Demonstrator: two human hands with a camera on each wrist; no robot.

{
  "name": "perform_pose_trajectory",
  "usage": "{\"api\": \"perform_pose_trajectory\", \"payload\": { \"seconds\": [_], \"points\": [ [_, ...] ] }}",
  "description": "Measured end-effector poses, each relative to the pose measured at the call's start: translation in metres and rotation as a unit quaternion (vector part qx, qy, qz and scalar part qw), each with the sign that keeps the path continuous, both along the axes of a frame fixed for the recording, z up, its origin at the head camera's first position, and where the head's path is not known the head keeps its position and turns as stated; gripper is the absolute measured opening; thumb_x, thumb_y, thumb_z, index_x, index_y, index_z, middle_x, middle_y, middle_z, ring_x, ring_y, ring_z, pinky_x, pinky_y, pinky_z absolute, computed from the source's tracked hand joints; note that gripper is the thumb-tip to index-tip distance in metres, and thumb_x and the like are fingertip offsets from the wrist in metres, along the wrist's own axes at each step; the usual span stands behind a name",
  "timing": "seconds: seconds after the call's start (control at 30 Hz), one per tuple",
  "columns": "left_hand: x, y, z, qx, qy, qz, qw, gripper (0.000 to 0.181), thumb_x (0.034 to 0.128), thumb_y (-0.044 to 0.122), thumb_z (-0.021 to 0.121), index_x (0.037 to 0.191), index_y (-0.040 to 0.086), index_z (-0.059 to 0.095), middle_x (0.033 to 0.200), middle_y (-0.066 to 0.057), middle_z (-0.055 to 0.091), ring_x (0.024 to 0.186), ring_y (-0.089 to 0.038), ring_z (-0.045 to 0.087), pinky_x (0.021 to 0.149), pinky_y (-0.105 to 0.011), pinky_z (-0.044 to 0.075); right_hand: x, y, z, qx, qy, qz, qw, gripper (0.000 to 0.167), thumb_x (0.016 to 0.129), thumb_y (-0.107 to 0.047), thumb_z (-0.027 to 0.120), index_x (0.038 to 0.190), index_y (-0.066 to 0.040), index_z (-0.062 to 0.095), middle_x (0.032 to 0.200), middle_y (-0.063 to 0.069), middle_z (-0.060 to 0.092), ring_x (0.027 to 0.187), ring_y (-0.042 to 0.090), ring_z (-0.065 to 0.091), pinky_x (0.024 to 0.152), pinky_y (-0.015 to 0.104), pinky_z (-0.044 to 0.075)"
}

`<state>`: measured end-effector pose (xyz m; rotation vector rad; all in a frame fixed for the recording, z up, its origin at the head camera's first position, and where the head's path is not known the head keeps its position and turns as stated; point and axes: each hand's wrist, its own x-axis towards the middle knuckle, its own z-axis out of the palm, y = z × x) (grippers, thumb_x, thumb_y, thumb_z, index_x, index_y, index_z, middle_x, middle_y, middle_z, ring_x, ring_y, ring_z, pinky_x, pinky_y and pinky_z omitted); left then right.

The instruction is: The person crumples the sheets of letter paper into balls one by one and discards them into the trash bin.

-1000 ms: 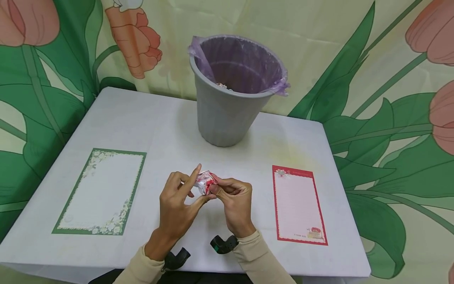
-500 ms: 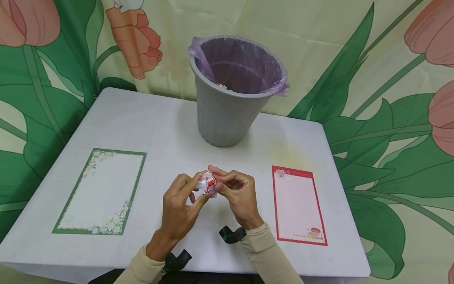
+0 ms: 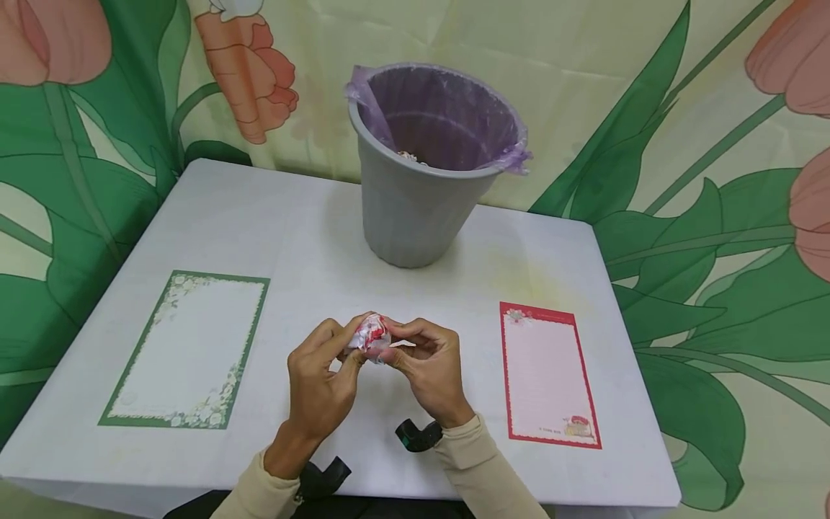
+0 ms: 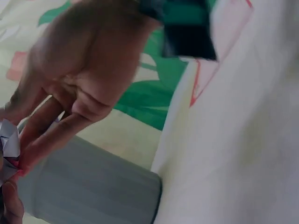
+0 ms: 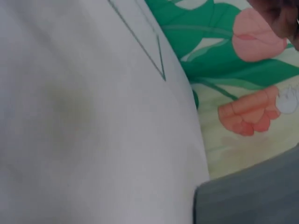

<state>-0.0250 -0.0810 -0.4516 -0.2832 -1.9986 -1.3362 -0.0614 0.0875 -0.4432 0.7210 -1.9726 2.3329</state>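
Pale yellow cloth printed with green leaves and pink tulips forms a backdrop (image 3: 583, 86) behind a white cloth-covered tabletop (image 3: 305, 231). Near the tabletop's far edge stands a tapered round grey bin (image 3: 415, 220), lined with a translucent purple bag (image 3: 447, 122). A green-bordered white floral sheet (image 3: 188, 346) lies toward the left edge; a smaller red-bordered pink sheet (image 3: 547, 375) lies toward the right edge. Between the sheets, over the tabletop's front half, are the left hand (image 3: 322, 378) and right hand (image 3: 431, 367). Between them is a crumpled red-and-white wrapped bundle (image 3: 372, 335): the left fingers curl against its left side, thumb below, while the right fingers and thumb pinch its right side, only slightly parted.
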Motion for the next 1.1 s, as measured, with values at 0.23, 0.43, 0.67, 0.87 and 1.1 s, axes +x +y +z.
{"api": "perform_pose_trajectory", "payload": {
  "seconds": [0.23, 0.43, 0.67, 0.87, 1.1],
  "points": [
    [-0.001, 0.000, 0.003, 0.053, -0.083, -0.042, 0.9942, 0.046, 0.0815, -0.003, 0.087, 0.126, 0.002, 0.078, 0.074, -0.001, 0.054, 0.068, -0.008, 0.045, 0.058, -0.018, 0.040, -0.008, 0.011, -0.002, 0.062, 0.085, 0.021, 0.9942, 0.061, 0.080, -0.032, 0.087, 0.121, 0.011, 0.073, 0.135, 0.019, 0.073, 0.123, 0.018, 0.073, 0.095, 0.041, 0.063],
    [-0.002, 0.004, 0.000, 0.051, -0.087, -0.045, 0.9938, 0.048, 0.0834, 0.000, 0.086, 0.130, 0.004, 0.076, 0.078, -0.001, 0.056, 0.071, -0.008, 0.046, 0.060, -0.021, 0.044, -0.005, 0.005, -0.006, 0.050, 0.110, -0.015, 0.9926, 0.051, 0.083, -0.028, 0.083, 0.117, 0.008, 0.072, 0.138, 0.027, 0.068, 0.129, 0.025, 0.071, 0.098, 0.040, 0.061],
    [0.001, 0.009, 0.002, 0.077, -0.094, -0.047, 0.9915, 0.045, 0.0865, -0.001, 0.083, 0.130, 0.001, 0.074, 0.076, -0.001, 0.056, 0.068, -0.006, 0.047, 0.058, -0.020, 0.042, 0.002, -0.005, -0.010, 0.019, 0.146, -0.058, 0.9874, 0.043, 0.088, -0.021, 0.080, 0.114, 0.012, 0.072, 0.127, 0.032, 0.071, 0.123, 0.021, 0.074, 0.093, 0.036, 0.063],
    [0.003, 0.009, 0.006, 0.093, -0.096, -0.087, 0.9871, 0.045, 0.0897, -0.004, 0.079, 0.134, 0.000, 0.071, 0.080, -0.003, 0.060, 0.060, -0.006, 0.054, 0.051, -0.018, 0.046, 0.007, -0.014, -0.011, -0.018, 0.168, -0.109, 0.9796, 0.032, 0.089, -0.006, 0.080, 0.109, 0.016, 0.071, 0.121, 0.022, 0.077, 0.121, 0.020, 0.074, 0.092, 0.033, 0.063],
    [0.005, 0.005, 0.010, 0.075, -0.119, -0.145, 0.9794, 0.048, 0.0963, -0.003, 0.071, 0.144, 0.001, 0.064, 0.088, -0.005, 0.063, 0.062, -0.009, 0.060, 0.054, -0.023, 0.054, 0.008, -0.021, -0.012, -0.074, 0.172, -0.161, 0.9690, 0.015, 0.090, 0.013, 0.074, 0.104, 0.018, 0.071, 0.118, 0.010, 0.080, 0.113, 0.021, 0.078, 0.087, 0.035, 0.064]
  ]
}}
